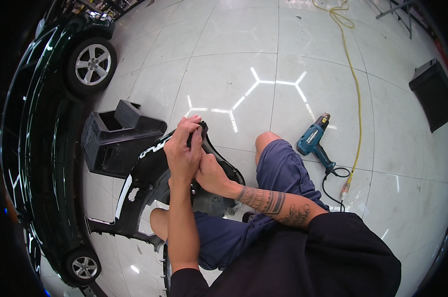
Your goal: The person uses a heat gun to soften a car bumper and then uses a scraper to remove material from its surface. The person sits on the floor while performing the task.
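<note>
Had the black car panel [143,180] by the left knee [159,221], with left hand [183,151] at its top corner, right hand [216,174] just below; couldn't tell fingers [184,129] wide from narrow in that overlap. Had a blue heat gun [311,138] on the floor [402,158].

The curved black panel [147,175] looks glossy and smooth, the block [130,153] matt plastic, the heat gun [310,139] plastic with a metal nozzle [323,121], the shorts [279,166] matt cloth, the floor [224,37] shiny.
</note>
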Demonstrator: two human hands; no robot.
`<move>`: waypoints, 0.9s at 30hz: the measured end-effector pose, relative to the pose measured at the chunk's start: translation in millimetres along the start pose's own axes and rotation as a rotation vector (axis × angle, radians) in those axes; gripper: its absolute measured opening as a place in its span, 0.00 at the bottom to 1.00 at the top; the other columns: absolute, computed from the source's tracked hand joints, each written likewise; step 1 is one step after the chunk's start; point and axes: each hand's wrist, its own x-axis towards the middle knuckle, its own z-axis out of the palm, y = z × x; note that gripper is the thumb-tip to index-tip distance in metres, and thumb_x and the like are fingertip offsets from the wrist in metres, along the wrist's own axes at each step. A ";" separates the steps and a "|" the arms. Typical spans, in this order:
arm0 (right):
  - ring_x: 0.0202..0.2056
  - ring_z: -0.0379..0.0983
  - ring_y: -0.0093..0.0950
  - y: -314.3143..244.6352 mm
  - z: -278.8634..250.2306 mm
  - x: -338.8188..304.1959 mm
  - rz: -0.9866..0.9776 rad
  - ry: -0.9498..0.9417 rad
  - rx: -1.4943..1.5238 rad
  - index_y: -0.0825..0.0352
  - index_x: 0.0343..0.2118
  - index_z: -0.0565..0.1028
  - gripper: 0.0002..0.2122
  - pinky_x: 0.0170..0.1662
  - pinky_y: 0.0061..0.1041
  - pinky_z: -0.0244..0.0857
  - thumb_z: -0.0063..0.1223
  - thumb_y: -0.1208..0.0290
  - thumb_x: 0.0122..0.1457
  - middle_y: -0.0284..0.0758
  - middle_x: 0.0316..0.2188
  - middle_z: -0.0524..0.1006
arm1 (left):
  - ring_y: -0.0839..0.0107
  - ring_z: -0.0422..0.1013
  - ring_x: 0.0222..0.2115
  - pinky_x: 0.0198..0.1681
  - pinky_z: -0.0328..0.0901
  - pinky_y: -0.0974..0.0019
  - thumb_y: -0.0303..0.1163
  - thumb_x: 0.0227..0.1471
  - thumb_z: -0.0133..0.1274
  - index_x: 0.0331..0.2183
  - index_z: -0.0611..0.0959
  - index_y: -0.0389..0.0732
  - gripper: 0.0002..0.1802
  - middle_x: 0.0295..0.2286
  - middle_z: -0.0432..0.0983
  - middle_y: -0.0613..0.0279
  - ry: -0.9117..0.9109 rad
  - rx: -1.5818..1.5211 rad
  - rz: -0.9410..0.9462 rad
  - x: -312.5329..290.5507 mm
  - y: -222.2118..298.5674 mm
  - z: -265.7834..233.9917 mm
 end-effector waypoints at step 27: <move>0.26 0.73 0.48 8.8 17.9 -32.5 0.245 -0.136 0.039 0.75 0.37 0.67 0.08 0.29 0.40 0.67 0.46 0.76 0.60 0.51 0.23 0.74 | 0.61 0.79 0.40 0.49 0.68 0.63 0.23 0.56 0.53 0.34 0.79 0.32 0.04 0.37 0.83 0.52 -0.091 0.008 -0.077 5.0 2.8 -11.6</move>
